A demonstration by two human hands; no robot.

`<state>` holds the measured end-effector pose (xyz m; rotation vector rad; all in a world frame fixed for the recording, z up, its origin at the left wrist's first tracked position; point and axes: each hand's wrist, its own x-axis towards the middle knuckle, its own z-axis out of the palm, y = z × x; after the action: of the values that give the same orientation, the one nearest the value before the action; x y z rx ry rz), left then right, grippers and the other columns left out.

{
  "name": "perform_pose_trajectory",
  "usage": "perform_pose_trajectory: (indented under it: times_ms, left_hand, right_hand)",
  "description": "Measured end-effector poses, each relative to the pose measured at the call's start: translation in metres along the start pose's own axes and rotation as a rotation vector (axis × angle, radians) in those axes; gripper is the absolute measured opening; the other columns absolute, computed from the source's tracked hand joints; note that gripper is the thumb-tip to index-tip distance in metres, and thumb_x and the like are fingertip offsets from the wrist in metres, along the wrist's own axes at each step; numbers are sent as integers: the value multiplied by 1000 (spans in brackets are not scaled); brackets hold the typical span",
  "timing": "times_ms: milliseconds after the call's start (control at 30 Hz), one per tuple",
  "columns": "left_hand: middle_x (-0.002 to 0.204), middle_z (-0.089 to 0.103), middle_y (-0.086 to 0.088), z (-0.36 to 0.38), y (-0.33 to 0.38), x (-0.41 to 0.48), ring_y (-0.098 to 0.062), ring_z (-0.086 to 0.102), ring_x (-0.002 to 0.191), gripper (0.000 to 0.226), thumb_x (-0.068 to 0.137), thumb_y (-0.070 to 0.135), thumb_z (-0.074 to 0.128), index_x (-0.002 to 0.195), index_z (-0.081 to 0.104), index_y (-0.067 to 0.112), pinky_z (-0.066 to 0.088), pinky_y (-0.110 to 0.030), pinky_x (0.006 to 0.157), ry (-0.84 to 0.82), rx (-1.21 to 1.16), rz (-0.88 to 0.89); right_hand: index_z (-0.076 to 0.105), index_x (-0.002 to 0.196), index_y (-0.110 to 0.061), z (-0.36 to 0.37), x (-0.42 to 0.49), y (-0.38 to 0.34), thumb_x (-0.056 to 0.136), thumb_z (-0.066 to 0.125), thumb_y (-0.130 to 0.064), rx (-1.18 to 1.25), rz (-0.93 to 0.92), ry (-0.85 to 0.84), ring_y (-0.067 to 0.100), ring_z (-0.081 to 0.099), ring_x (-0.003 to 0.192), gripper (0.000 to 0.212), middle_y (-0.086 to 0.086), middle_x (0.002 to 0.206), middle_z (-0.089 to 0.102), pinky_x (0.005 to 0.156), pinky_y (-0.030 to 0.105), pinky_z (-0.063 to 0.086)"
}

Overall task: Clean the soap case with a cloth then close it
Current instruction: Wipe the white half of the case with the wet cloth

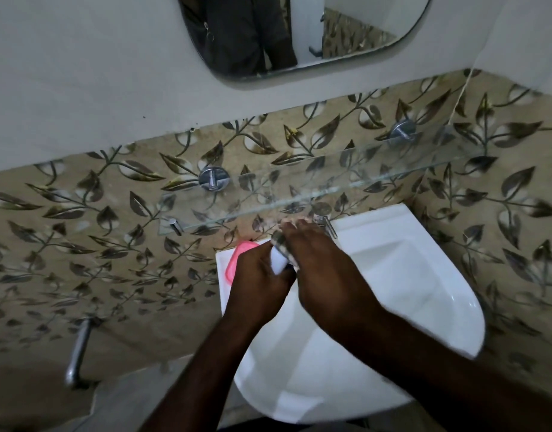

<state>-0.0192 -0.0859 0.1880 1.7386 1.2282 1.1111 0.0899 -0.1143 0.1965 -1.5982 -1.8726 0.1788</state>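
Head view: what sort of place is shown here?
Most likely a bathroom: a white ceramic washbasin stands against a leaf-patterned tiled wall, with a clear glass shelf and a rounded wall mirror above it.

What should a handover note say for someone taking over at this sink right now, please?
Left hand grips the white piece, apparently one case half, above the back left corner of the sink.
Right hand holds the cloth against it.
Pink case half lies on the sink rim, beside the left hand.
Done: case open, wiping under way.
Left: finish wiping, then close the case.
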Motion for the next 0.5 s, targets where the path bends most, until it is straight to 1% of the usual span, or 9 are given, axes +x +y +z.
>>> perform_pose_trajectory:
  times_ms: [33,100,167,233,300,333,400,433,500]
  left_hand:
    - [47,53,8,-1,-1,1,3,42,45,41,77,-13,61,53,52,18,30,-12,45,23,-6,-9]
    - [48,53,6,-1,-3,-1,1,42,48,31,76,-4,62,56,52,18,34,-22,44,58,12,-13]
    - [61,59,-16,-1,-2,-5,-13,48,57,3,67,6,60,69,60,4,41,-39,50,55,44,-18]
    - [76,64,-26,-2,-4,-9,-25,54,61,20,65,9,58,81,63,-1,44,-43,57,62,62,-23]
    - [72,65,-18,-4,-2,-11,-27,58,63,11,65,10,61,75,64,6,45,-40,55,74,70,-16]
    - [63,63,-5,-5,1,-10,-19,56,57,6,66,10,61,65,61,15,42,-33,51,77,58,-10]
    - [47,50,10,-6,3,-8,0,41,45,31,70,7,59,51,46,27,31,-16,46,83,25,14]
    - [46,48,10,-6,4,-9,1,39,44,34,71,5,58,49,44,27,30,-14,46,93,24,19]
    - [57,59,0,-5,1,-13,-9,50,52,13,69,6,60,60,58,15,39,-28,49,81,48,7]
  right_hand:
    - [61,123,1,2,-1,-4,78,30,-9,-62,-49,-9,35,60,117,56,23,123,63,100,36,45]
    - [60,126,0,0,5,-3,77,26,-13,-44,-53,-64,35,58,121,61,22,128,61,100,42,45]
    - [57,131,-3,-7,12,5,75,22,-19,35,19,-53,29,54,127,68,15,134,58,108,28,34]
    - [54,134,-5,-11,14,8,74,18,-27,49,63,-61,25,54,127,73,11,135,58,108,25,33]
    - [57,130,0,-13,8,-5,75,19,-23,50,22,-90,30,59,120,70,17,129,62,101,39,47]
    - [61,124,2,-11,5,-13,74,22,-16,-17,-18,-107,33,63,113,66,20,122,65,93,44,53]
    - [68,114,1,-9,1,-18,71,26,-8,-148,-86,-109,31,68,103,60,18,112,70,90,38,52]
    - [68,113,0,-9,1,-15,70,27,-8,-161,-103,-101,29,68,104,61,18,112,70,93,36,49]
    - [63,123,2,-12,3,-9,73,25,-12,-64,-69,-113,31,63,114,64,18,123,65,98,36,46]
